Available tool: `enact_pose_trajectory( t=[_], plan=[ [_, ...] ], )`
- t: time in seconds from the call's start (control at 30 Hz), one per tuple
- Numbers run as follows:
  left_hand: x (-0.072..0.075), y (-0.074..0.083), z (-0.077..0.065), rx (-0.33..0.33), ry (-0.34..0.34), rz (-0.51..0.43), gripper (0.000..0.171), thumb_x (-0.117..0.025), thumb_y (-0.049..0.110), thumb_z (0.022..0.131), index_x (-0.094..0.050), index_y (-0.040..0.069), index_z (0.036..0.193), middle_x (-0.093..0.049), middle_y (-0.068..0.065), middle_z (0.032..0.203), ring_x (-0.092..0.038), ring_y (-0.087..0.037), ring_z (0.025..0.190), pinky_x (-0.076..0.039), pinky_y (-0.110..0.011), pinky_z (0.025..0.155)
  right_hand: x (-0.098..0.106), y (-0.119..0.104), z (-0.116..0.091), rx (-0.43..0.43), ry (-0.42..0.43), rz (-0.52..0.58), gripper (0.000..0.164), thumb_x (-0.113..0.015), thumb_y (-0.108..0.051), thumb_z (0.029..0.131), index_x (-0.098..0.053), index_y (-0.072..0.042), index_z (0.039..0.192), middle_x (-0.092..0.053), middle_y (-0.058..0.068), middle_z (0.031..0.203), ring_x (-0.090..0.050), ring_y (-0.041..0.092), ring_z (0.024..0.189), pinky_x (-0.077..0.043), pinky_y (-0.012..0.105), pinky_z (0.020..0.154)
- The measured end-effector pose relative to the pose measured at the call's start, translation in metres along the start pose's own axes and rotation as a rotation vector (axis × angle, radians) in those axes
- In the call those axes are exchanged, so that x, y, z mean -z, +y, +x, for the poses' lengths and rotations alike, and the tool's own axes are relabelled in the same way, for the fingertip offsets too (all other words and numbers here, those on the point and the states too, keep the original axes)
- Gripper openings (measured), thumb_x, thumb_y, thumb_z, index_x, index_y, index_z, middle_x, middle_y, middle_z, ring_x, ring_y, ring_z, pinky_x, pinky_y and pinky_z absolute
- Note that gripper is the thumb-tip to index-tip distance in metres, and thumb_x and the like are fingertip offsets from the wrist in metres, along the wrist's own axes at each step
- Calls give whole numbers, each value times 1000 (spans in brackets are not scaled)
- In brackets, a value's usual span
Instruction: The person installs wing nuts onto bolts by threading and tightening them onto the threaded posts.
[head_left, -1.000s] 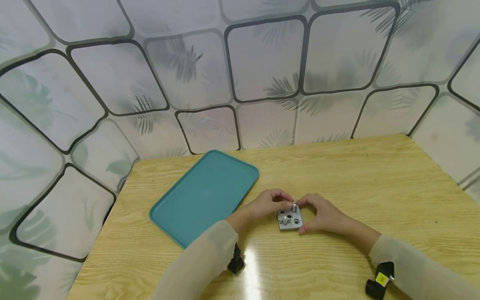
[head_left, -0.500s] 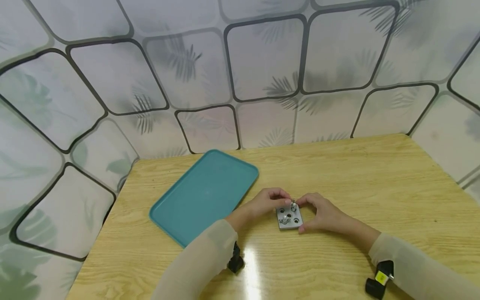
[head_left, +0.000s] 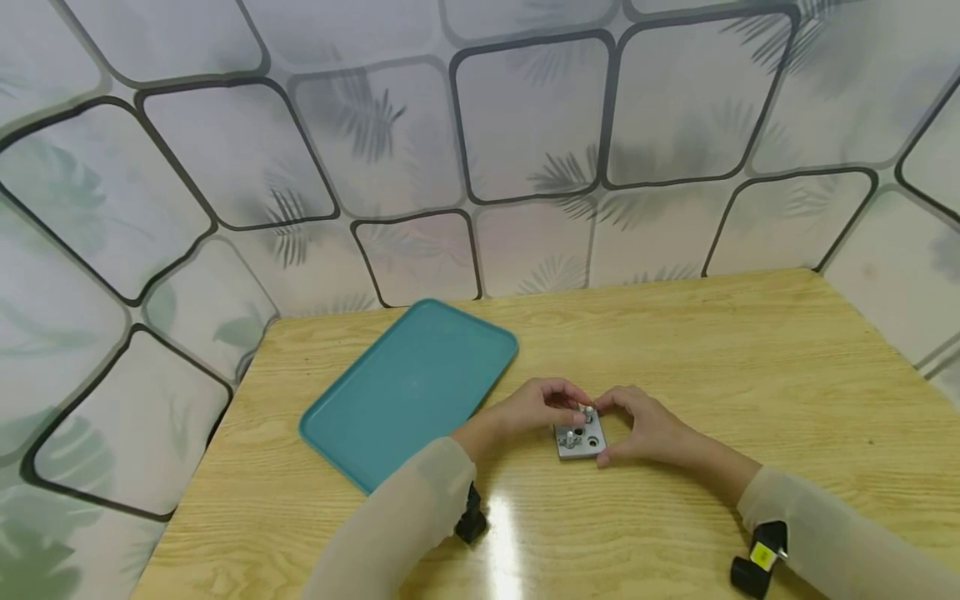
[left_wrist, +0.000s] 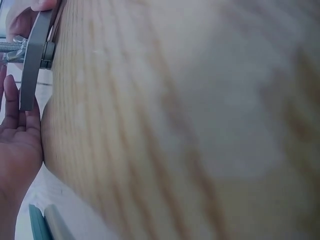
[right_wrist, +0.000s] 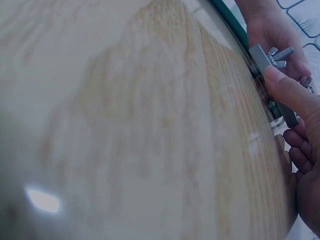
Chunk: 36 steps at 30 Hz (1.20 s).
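Note:
A small square metal plate (head_left: 582, 452) with several holes lies under both hands in the head view. Two bolts stand up through it. One wing nut (right_wrist: 276, 59) sits on the near-left bolt, threads showing above it. My left hand (head_left: 534, 406) has thumb and fingers pinched around the wing nut (head_left: 588, 414) at the far corner, partly hidden by them. From the right side my right hand (head_left: 647, 429) grips the plate, thumb at the near corner and fingers at the far one. Bolt heads (left_wrist: 47, 55) show beneath the plate in the left wrist view.
A teal tray (head_left: 408, 383) lies to the left of the hands on the wood-grain table (head_left: 712, 350). Patterned cloth (head_left: 532, 125) rises behind the table's far edge. Black wrist cameras hang from both sleeves.
The left thumb has shifted slightly toward me and its fingers reach further over the far wing nut. The plate and the right hand stay in place.

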<state>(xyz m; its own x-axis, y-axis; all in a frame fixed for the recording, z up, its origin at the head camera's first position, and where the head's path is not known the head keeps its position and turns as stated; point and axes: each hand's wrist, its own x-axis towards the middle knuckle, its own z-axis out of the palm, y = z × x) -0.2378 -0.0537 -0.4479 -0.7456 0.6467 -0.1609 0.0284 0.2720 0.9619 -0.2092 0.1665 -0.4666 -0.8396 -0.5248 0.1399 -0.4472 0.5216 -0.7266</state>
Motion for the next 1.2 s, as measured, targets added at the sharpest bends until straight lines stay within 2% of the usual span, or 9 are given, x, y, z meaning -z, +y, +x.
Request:
enact_pose_trajectory(
  t=[0.27, 0.37, 0.47, 0.57, 0.7, 0.77, 0.87, 1.2],
  plan=[
    [-4, -1, 2, 50, 133, -10, 18, -63, 22, 86, -62, 8, 98, -60, 3, 88, -53, -6, 79, -44, -19, 71, -1, 0, -2, 0, 3, -10, 64, -84, -45, 55, -58, -16, 106, -57, -6, 107, -46, 14, 102, -38, 34, 87],
    [-5, 0, 1, 53, 161, -6, 17, -64, 23, 86, -62, 9, 95, -60, 3, 87, -53, -6, 78, -44, -19, 70, 0, 0, -2, 2, 3, -3, 64, -84, -44, 55, -58, -15, 106, -58, -6, 107, -46, 14, 102, -38, 33, 87],
    [-4, 0, -1, 46, 141, -11, 18, -62, 26, 87, -64, 10, 97, -62, 4, 90, -53, -5, 81, -43, -20, 74, -1, -1, -2, 0, 2, -3, 65, -84, -44, 55, -58, -15, 106, -58, -6, 107, -46, 13, 101, -38, 32, 87],
    [-3, -1, -2, 22, 89, -10, 21, -60, 27, 88, -65, 12, 102, -64, 4, 97, -54, -4, 86, -43, -21, 80, -1, -1, -2, 1, 3, -3, 65, -84, -44, 55, -58, -15, 107, -58, -6, 108, -46, 13, 101, -38, 32, 87],
    [-2, -1, -2, -1, 29, 7, 24, -62, 22, 86, -64, 12, 108, -64, 3, 102, -55, -3, 89, -43, -20, 82, 0, 0, -1, -1, 1, -1, 64, -84, -44, 54, -58, -16, 106, -58, -6, 108, -46, 14, 101, -37, 33, 87],
    [-3, -1, -2, 0, 22, 9, 25, -64, 20, 85, -64, 12, 109, -64, 3, 102, -56, -2, 89, -44, -19, 81, 0, 0, -1, -3, -1, -3, 64, -84, -45, 54, -58, -16, 106, -58, -7, 107, -46, 14, 101, -37, 34, 87],
    [-3, -2, -1, 6, 36, 7, 25, -65, 18, 85, -64, 11, 108, -63, 2, 99, -55, -3, 87, -44, -19, 79, 0, 0, 0, -5, -4, -9, 64, -83, -46, 54, -58, -16, 106, -58, -7, 107, -46, 15, 101, -37, 35, 87],
    [-4, -1, 2, 50, 149, -19, 16, -64, 18, 85, -61, 7, 96, -59, 4, 87, -52, -5, 79, -43, -18, 71, 0, 0, 0, -9, -6, 1, 65, -83, -45, 55, -58, -15, 107, -58, -5, 108, -47, 15, 103, -37, 34, 89]
  ],
)
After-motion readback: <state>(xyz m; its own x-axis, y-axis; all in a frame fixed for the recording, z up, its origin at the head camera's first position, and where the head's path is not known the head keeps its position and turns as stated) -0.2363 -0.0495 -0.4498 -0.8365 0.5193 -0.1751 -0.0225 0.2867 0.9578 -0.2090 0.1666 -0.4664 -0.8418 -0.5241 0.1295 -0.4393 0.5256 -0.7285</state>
